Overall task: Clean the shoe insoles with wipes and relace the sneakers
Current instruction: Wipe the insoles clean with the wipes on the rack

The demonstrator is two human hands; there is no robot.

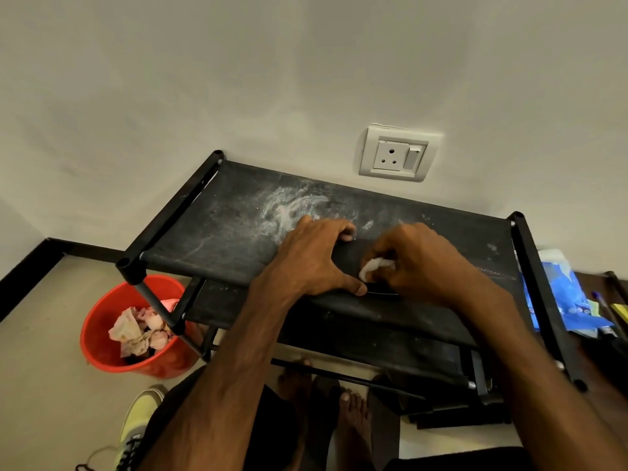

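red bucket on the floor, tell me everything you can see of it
The red bucket looks like plastic, round and open-topped. It stands upright on the pale floor, to the left of the black rack. Crumpled pinkish-white tissues fill it partway. A rack leg crosses in front of its rim; whether they touch is unclear.

On the dusty top shelf of a black shoe rack point(221, 226) lies a dark insole point(346, 261). The left hand point(312, 256) grips it, fingers over the far edge and thumb on the near edge. The right hand point(418, 263) pinches a white wipe point(375, 266) against the insole. A red bucket point(163, 365) with crumpled wipes stands on the floor at the left, near a yellow sneaker point(139, 419). A blue packet point(564, 294) lies at the right.
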